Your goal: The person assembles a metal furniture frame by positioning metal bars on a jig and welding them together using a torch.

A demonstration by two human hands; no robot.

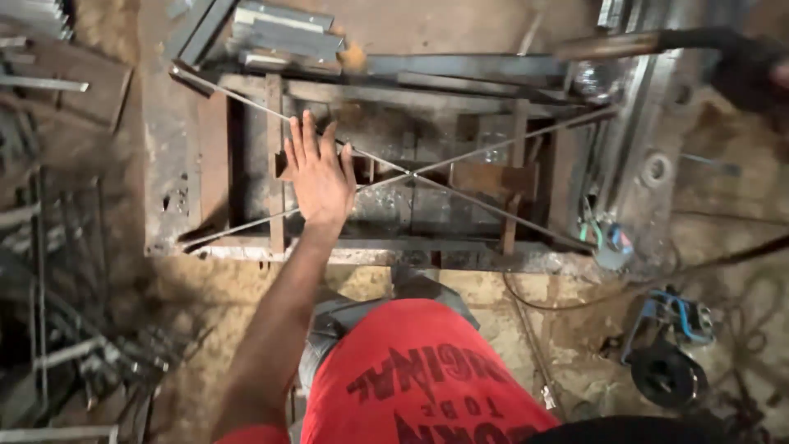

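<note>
Left hand flat, fingers spread on crossed rods, rusty steel frame, sandy floor; right hand barely visible, grip unclear

Dim warm light, blurred edges

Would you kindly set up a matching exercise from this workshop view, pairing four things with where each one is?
Things:
1. left hand
2. angle grinder
3. crossed thin rods
4. stacked steel bars

Places:
A. on the sandy floor at lower right
B. running corner to corner over the metal frame
C. spread flat, fingers open, on the frame's left part
D. at the frame's far edge, upper left of centre

Pairs: 1-C, 2-A, 3-B, 4-D
</note>
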